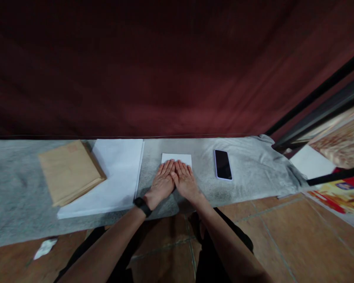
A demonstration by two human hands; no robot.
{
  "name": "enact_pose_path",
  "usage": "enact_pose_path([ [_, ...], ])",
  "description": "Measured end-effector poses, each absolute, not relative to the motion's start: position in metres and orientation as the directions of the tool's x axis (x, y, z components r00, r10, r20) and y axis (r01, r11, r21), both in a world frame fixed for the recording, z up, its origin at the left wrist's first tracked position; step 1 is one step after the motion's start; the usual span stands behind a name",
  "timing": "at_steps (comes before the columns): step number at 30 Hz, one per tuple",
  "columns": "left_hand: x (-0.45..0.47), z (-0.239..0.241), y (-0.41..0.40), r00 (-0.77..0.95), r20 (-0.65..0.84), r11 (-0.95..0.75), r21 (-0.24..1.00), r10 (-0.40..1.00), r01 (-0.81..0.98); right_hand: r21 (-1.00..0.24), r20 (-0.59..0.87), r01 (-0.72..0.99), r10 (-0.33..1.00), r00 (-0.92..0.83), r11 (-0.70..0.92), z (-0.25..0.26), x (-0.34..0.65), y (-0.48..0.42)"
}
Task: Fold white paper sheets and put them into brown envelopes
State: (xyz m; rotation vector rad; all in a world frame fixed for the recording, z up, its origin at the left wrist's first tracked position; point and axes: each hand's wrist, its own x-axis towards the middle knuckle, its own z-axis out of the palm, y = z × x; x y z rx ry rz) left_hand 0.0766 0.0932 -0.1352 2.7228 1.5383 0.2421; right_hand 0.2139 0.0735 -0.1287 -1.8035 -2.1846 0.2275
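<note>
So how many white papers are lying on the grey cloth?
2. A small white sheet lies under the fingertips of the left hand and right hand, both flat. A large white sheet lies left of it, partly under a brown envelope; more sheets may be hidden beneath.

Two hands were present (left hand (162, 181), right hand (185, 181)), with one small white sheet (177, 157), one paper stack (118, 173), one brown envelope (69, 171), one phone (223, 164)

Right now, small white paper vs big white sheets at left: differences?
The small paper is smaller than the big sheets. The left hand and right hand press the small paper; a brown envelope lies on the big sheets. Both are white, flat on the grey cloth.
</note>
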Motion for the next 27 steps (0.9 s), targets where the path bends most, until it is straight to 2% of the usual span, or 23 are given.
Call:
enact_pose_path([
  [7,0.067,-0.137,0.092,0.448,0.142,-0.463,0.100,0.883,0.881,-0.221,0.202,0.956,0.968,-0.150,0.195,-0.140,0.229,0.067],
  [11,0.062,-0.136,0.089,0.425,0.158,-0.444,0.121,0.891,0.888,-0.192,0.192,0.966,0.972,-0.135,0.172,-0.142,0.240,0.067],
  [24,0.060,-0.128,0.087,0.384,0.126,-0.396,0.093,0.915,0.914,-0.179,0.130,0.980,0.990,-0.060,0.083,-0.134,0.262,0.073],
  [27,0.059,-0.127,0.086,0.395,0.137,-0.409,0.090,0.908,0.908,-0.199,0.159,0.978,0.987,-0.034,0.066,-0.126,0.261,0.080],
])
